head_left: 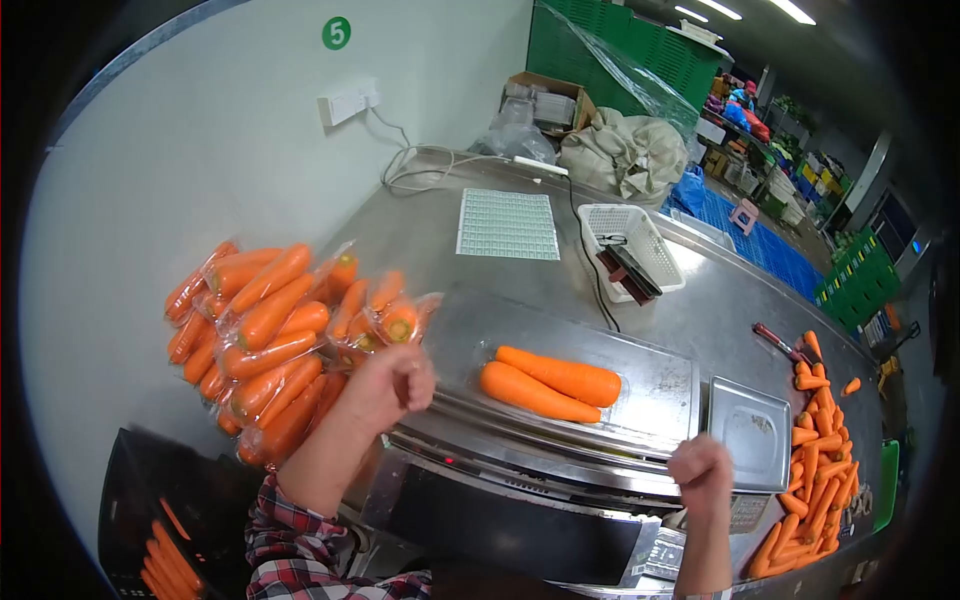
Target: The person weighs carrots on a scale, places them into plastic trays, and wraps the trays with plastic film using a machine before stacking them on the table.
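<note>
Two large carrots (550,384) lie side by side on the metal plate of a wrapping machine (660,385), with clear film showing around them. My left hand (393,385) is left of them, fingers curled closed, just in front of a heap of film-wrapped carrots (275,330). Near the plate's front right corner, my right hand (702,462) is also closed, beside a shallow metal tray (748,432). Whatever either hand may grip is hidden or too thin to make out. Both hands are slightly blurred.
Loose carrots (820,470) are piled at the right, with a red-handled tool (775,340) behind. A white basket (625,225) holds a dark wallet-like item. A patterned sheet (508,224) and cables lie on the steel table. A black crate (140,500) with carrots stands lower left.
</note>
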### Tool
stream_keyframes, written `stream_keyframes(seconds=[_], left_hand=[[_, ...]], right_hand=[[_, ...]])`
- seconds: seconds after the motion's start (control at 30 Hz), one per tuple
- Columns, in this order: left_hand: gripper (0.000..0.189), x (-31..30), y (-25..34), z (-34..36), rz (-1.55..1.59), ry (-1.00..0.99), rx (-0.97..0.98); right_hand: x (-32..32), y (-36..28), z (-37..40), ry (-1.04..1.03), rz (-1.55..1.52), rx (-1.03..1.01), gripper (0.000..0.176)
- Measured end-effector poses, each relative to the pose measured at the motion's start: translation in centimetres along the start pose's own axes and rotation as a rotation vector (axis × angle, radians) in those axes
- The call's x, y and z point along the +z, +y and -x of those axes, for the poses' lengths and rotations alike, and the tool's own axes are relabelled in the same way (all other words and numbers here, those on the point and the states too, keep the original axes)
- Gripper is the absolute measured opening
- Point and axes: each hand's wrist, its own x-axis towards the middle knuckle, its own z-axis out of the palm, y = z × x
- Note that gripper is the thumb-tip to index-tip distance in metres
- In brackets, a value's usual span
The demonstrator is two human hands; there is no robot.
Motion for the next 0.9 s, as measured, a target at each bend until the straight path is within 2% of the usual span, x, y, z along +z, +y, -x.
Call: stream_keyframes(seconds=[0.03,0.07,0.1,0.13,0.17,0.2,0.23,0.27,0.3,0.33,0.37,0.4,0.47,0.5,0.53,0.57,0.6,0.63,0.67,0.73,0.77,0.87,0.9], left_hand=[[0.024,1.1,1.1,-0.7,0.055,-0.12,0.066],[0.024,2.1,1.9,-1.8,0.112,-0.238,0.132],[0.024,3.4,2.1,-3.7,0.054,-0.129,0.231],[0.024,5.2,1.8,-5.9,-0.007,-0.02,0.332],[0.025,5.9,1.4,-7.5,-0.068,0.087,0.434],[0.025,4.1,0.3,-9.5,-0.331,0.094,0.461],[0.025,0.8,-1.5,-12.6,-0.595,0.098,0.486],[0.026,-1.5,-3.1,-14.7,-0.86,0.104,0.508],[0.025,-2.5,-5.1,-15.0,-1.155,0.026,0.6],[0.024,-2.5,-6.4,-14.7,-1.45,-0.058,0.686],[0.024,-3.2,-6.1,-14.7,-1.587,-0.094,0.683],[0.024,-3.2,-5.9,-14.6,-1.669,-0.09,0.789],[0.023,-2.9,-5.5,-14.3,-1.835,-0.078,1.014],[0.025,-2.1,-4.9,-13.7,-1.874,-0.049,0.851],[0.026,-0.9,-4.3,-13.1,-1.902,-0.012,0.693],[0.028,-0.1,-4.1,-12.8,-1.919,0.029,0.531],[0.027,0.0,-4.1,-12.5,-1.772,0.082,0.475],[0.028,0.0,-4.1,-12.2,-1.628,0.132,0.421],[0.029,-0.1,-4.0,-11.8,-1.484,0.178,0.371],[0.029,-1.9,-3.8,-11.9,-1.28,0.128,0.177],[0.03,-2.8,-3.8,-11.8,-1.17,0.105,0.088],[0.032,-2.5,-5.1,-10.7,-1.536,0.228,0.47],[0.033,-1.9,-5.4,-9.7,-1.57,0.251,0.505]], right_hand=[[0.3,-1.6,-1.0,0.083,-0.4,0.013,0.025],[-0.2,-2.4,-2.8,-0.101,-0.394,-0.145,0.027],[0.4,-3.0,-4.6,0.064,-0.459,-0.209,0.024],[1.9,-3.0,-6.5,0.243,-0.309,-0.318,0.015],[2.5,-1.6,-8.9,0.174,-0.118,-0.426,0.011],[1.1,0.1,-11.5,0.069,0.213,-0.488,0.012],[-1.2,2.5,-13.3,0.269,0.641,-0.352,0.015],[-1.1,4.1,-13.4,0.308,1.078,-0.191,0.021],[-2.3,7.2,-13.3,0.048,1.467,-0.564,0.022],[-1.7,8.0,-12.9,0.052,1.548,-0.706,0.021],[-1.6,7.4,-12.7,0.045,1.538,-0.654,0.022],[-1.3,6.6,-12.1,0.034,1.527,-0.597,0.023],[-0.6,5.2,-11.3,0.172,1.334,-0.056,0.028],[-0.1,4.2,-11.1,0.2,1.128,0.173,0.03],[-0.5,3.5,-10.9,0.165,0.996,0.292,0.027],[-0.2,3.3,-10.3,0.117,1.106,0.139,0.026],[-0.1,3.5,-9.5,0.066,1.205,-0.016,0.024],[-1.1,4.2,-9.3,-0.053,1.353,-0.319,0.019],[-1.8,4.7,-9.1,-0.079,1.446,-0.433,0.017],[-2.3,5.7,-8.8,0.01,1.305,-0.166,0.015],[-1.8,6.0,-8.7,0.084,1.194,-0.134,0.015],[0.2,6.6,-7.8,0.228,0.951,-0.073,0.016],[-0.8,6.7,-7.5,0.235,0.928,-0.084,0.017]])
